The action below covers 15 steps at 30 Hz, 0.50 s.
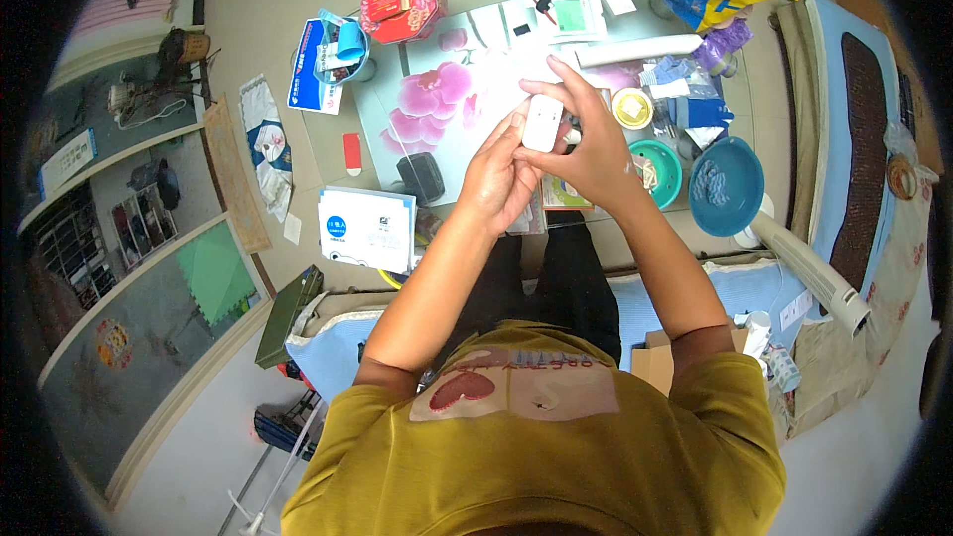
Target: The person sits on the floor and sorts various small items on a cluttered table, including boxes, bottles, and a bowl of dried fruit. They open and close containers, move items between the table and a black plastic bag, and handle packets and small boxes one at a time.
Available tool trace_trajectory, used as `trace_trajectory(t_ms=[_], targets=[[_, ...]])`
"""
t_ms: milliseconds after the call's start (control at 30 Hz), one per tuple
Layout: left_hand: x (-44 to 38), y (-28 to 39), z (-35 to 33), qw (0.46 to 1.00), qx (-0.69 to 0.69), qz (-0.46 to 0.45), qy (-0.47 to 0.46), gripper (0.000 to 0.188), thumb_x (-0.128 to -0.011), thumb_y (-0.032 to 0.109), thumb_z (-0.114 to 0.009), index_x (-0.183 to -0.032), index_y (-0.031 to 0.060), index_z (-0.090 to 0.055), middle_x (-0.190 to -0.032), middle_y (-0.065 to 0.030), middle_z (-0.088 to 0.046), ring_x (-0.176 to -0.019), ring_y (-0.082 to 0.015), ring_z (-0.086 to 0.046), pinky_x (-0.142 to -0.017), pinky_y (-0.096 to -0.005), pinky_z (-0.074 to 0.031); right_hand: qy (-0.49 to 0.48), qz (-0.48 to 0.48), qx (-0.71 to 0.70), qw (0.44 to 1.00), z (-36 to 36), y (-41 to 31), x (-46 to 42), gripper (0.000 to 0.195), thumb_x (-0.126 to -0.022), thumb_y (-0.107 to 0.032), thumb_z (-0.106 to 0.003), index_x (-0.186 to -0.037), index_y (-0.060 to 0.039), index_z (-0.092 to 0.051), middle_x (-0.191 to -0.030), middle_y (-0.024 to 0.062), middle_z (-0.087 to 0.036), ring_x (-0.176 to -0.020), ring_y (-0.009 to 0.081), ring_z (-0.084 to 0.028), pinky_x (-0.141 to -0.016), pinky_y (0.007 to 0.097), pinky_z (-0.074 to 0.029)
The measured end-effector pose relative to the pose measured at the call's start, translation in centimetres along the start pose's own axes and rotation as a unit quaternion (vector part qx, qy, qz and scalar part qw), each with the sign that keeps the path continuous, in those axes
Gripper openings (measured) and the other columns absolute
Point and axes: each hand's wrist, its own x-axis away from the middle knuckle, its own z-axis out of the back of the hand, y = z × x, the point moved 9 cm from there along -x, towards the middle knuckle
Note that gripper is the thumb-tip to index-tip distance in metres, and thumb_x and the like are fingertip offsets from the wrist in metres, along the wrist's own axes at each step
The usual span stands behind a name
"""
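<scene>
Over the glass-topped table I hold a small white rounded plastic device (pixel 542 123) with a few small dark openings in its face. My left hand (pixel 500 177) grips its left side, with the thumb and fingertips along the edge. My right hand (pixel 599 145) is around its other side, the thumb at the lower edge and the fingers arched above. Another small white part (pixel 572 136) shows beside the device, partly hidden by my right hand. Below lies the table's orchid-printed surface (pixel 435 100), with bright glare just beyond my fingers.
A red floral box (pixel 424 11) and a cup-filled blue container (pixel 365 68) stand at the far left. Nearer lie a black pouch (pixel 421 177) and white packs (pixel 367 229). To the right are a green basket (pixel 674 164), a blue basin (pixel 750 190) and a tower fan (pixel 815 272).
</scene>
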Motion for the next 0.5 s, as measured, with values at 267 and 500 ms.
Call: trace_trajectory(t_ms=[267,500], targets=[[4.4,-0.5,-2.4,0.990,-0.108,0.001,-0.096,0.052,-0.095,0.025,-0.043,-0.139,0.0039,-0.023,-0.121,-0.0108,-0.047,-0.100,-0.0166,-0.053,-0.087,-0.0305,-0.044,0.017,-0.008,0.007,1.000,0.0,-3.6,3.8,0.085,-0.060,-0.006,-0.073,-0.134,-0.0041,-0.031,-0.117,0.0084,-0.059,-0.114,0.0257,-0.047,-0.096,0.0352,-0.034],[8.1,-0.6,-4.2,0.951,-0.241,-0.023,-0.194,0.063,-0.091,0.033,-0.049,-0.138,0.0017,-0.022,-0.125,-0.0114,-0.044,-0.110,-0.0198,-0.048,-0.095,-0.0340,-0.038,0.073,0.043,-0.004,0.996,1.4,-7.2,7.3,0.081,-0.061,-0.009,-0.070,-0.133,-0.0035,-0.032,-0.121,0.0063,-0.057,-0.113,0.0284,-0.046,-0.098,0.0372,-0.034]])
